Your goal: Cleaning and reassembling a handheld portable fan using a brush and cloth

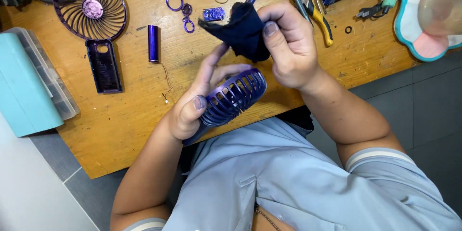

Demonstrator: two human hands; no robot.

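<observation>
we hold purple slatted plastic fan grille (234, 97) tight in left hand (192, 108). right hand (288, 48) pinches dark blue cloth (243, 31). we wipe softly between thin slats, keep grille steady.

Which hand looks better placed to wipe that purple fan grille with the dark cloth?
The right hand, probably: it already pinches the dark cloth just above the purple grille, which the left hand grips.

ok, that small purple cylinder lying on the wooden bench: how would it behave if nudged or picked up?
The small shiny purple cylinder lies on its side on the wooden bench, so a sideways nudge would probably roll it. Its glossy surface looks slippery. A thin wire seems to trail from its lower end, which might drag or snag when lifted.
</observation>
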